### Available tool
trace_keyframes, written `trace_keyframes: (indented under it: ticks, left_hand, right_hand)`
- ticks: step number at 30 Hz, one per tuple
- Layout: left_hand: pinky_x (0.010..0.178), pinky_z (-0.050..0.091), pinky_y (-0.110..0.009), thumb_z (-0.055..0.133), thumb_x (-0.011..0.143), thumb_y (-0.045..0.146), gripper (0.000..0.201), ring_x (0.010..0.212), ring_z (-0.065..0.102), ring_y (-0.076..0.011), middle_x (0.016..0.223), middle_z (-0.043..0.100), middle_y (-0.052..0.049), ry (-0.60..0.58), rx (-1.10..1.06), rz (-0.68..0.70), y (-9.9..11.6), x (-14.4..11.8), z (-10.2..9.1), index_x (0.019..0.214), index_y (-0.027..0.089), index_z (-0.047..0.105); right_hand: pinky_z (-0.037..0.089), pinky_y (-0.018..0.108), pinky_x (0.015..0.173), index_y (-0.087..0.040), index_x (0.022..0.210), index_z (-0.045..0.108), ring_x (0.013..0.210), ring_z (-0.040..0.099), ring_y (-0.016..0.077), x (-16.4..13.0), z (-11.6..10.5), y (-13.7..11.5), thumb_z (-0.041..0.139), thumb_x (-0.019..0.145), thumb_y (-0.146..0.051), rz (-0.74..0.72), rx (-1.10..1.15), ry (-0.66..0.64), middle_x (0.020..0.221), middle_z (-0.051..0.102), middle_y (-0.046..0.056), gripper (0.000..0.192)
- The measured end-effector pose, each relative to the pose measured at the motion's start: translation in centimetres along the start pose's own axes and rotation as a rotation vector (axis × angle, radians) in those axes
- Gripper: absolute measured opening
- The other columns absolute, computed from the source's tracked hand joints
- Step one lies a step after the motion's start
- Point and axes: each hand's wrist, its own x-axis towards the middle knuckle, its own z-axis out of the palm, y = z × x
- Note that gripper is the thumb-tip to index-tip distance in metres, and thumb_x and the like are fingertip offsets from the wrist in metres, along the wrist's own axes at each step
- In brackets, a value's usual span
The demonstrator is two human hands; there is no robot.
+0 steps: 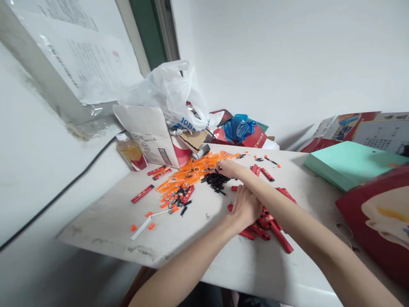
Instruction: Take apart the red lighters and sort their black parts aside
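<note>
My left hand (244,209) is closed low over the table, and the end of a small red printed case (234,188) shows at its fingertips. Over it crosses my right forearm. My right hand (227,168) reaches the far edge of a pile of small black parts (217,181), its fingers curled in a pinch; what they hold is hidden. Clear orange plastic pieces (182,174) lie heaped left of that hand. Several red cases with gold print (281,238) are heaped beside and under my left hand, partly covered by it.
On the white table (115,230), loose red cases (142,193) and orange caps (133,228) lie at left. Behind stand a drink bottle (131,152), an open carton (150,140) and a white plastic bag (172,91). A mint-green box (345,164) stands at right.
</note>
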Motion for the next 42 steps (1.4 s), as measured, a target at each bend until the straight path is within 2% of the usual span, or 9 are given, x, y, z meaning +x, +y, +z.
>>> trace_keyframes:
  ticks: [6, 11, 14, 17, 20, 25, 35, 39, 42]
  left_hand:
    - [0.086, 0.051, -0.047, 0.049, 0.094, 0.023, 0.022, 0.109, 0.059, -0.0335, 0.113, 0.066, -0.014, -0.016, 0.040, -0.012, -0.1, -0.2, 0.2, 0.111, 0.017, 0.063]
    - [0.095, 0.049, -0.050, 0.045, 0.101, 0.033, 0.027, 0.109, 0.056, -0.0305, 0.111, 0.063, -0.012, -0.044, 0.079, -0.022, -0.2, -0.5, 0.4, 0.114, 0.016, 0.063]
    - [0.096, 0.048, -0.050, 0.046, 0.102, 0.035, 0.029, 0.109, 0.055, -0.0295, 0.112, 0.062, -0.011, -0.054, 0.054, -0.022, -0.2, -0.5, 0.5, 0.116, 0.017, 0.063]
    - [0.096, 0.048, -0.049, 0.048, 0.101, 0.035, 0.027, 0.110, 0.055, -0.0288, 0.112, 0.061, -0.011, -0.057, 0.028, -0.025, -0.2, -0.5, 0.5, 0.116, 0.018, 0.063]
    - [0.096, 0.048, -0.048, 0.048, 0.101, 0.036, 0.026, 0.110, 0.055, -0.0282, 0.112, 0.061, -0.010, -0.043, -0.008, -0.029, -0.2, -0.4, 0.4, 0.113, 0.020, 0.064]
    - [0.097, 0.048, -0.046, 0.047, 0.102, 0.036, 0.024, 0.109, 0.057, -0.0263, 0.110, 0.063, -0.009, 0.011, -0.083, -0.040, -0.2, -0.2, 0.3, 0.108, 0.020, 0.065]
    - [0.098, 0.045, -0.041, 0.048, 0.102, 0.030, 0.019, 0.108, 0.061, -0.0238, 0.109, 0.067, -0.006, 0.198, -0.186, -0.133, -2.1, 0.9, -2.2, 0.109, 0.022, 0.064]
    - [0.105, 0.044, -0.043, 0.058, 0.097, 0.035, 0.041, 0.125, 0.057, -0.0265, 0.132, 0.063, -0.011, 0.258, -0.126, -0.049, -1.8, 1.1, -3.3, 0.135, 0.020, 0.051]
    - [0.114, 0.037, -0.049, 0.060, 0.096, 0.035, 0.063, 0.139, 0.047, -0.0293, 0.150, 0.052, -0.015, 0.200, -0.013, 0.074, -0.9, 0.8, -3.5, 0.151, 0.019, 0.035]
  right_hand:
    - [0.057, 0.040, 0.087, -0.016, 0.119, 0.065, 0.098, 0.068, 0.0201, -0.3, -0.9, 1.2, 0.064, 0.099, -0.034, 0.032, 0.029, 0.120, 0.117, 0.069, 0.008, 0.027]
    - [0.051, 0.030, 0.083, -0.018, 0.122, 0.065, 0.097, 0.069, 0.0198, -4.9, -3.3, 9.1, 0.051, 0.101, -0.024, 0.304, 0.034, 0.378, 0.115, 0.073, 0.011, 0.026]
    - [0.049, 0.031, 0.077, -0.016, 0.097, 0.074, 0.095, 0.070, 0.0270, -9.1, -1.8, 14.1, 0.067, 0.088, -0.026, 0.486, 0.014, 0.393, 0.097, 0.076, 0.014, 0.015]
    - [0.048, 0.030, 0.071, -0.017, 0.078, 0.075, 0.081, 0.071, 0.0264, -12.3, 1.2, 17.0, 0.067, 0.088, -0.037, 0.536, 0.044, 0.356, 0.079, 0.076, 0.012, 0.023]
    - [0.048, 0.028, 0.077, -0.018, 0.083, 0.076, 0.087, 0.072, 0.0244, -13.8, 3.6, 18.0, 0.063, 0.089, -0.030, 0.500, 0.088, 0.366, 0.090, 0.078, 0.010, 0.019]
    - [0.048, 0.028, 0.077, -0.018, 0.100, 0.073, 0.091, 0.071, 0.0232, -13.9, 5.1, 18.1, 0.058, 0.095, -0.040, 0.471, 0.137, 0.416, 0.102, 0.077, 0.011, 0.028]
    - [0.045, 0.031, 0.071, -0.017, 0.083, 0.070, 0.079, 0.068, 0.0248, -14.6, 4.0, 15.5, 0.066, 0.088, -0.029, 0.460, 0.213, 0.539, 0.085, 0.074, 0.011, 0.014]
    - [0.050, 0.030, 0.071, -0.019, 0.096, 0.072, 0.076, 0.066, 0.0205, -17.5, 2.2, 11.7, 0.065, 0.092, -0.045, 0.317, 0.320, 0.593, 0.094, 0.074, 0.007, 0.027]
    - [0.052, 0.033, 0.072, -0.024, 0.108, 0.075, 0.082, 0.065, 0.0213, -19.1, 1.5, 8.0, 0.066, 0.093, -0.049, 0.053, 0.521, 0.697, 0.101, 0.072, 0.007, 0.030]
